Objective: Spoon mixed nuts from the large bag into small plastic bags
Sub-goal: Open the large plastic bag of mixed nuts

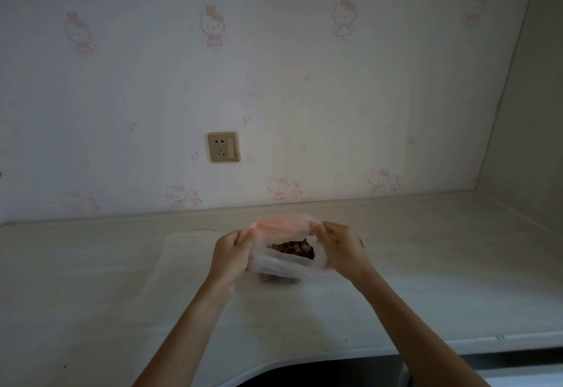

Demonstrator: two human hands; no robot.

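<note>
Left hand at 9 o'clock, right hand at 3 o'clock, each grip pinching rim of translucent plastic bag mid-table. Mixed nuts inside. Best pull evenly, mouth wide and upright. Beyond, wall socket.

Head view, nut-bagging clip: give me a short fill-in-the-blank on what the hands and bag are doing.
1. Both hands, left hand and right hand, hold the mouth of the plastic ____.
2. Inside the bag lie brown ____.
3. On the wall sits a power ____.

Missing words: bag; nuts; socket.
</note>
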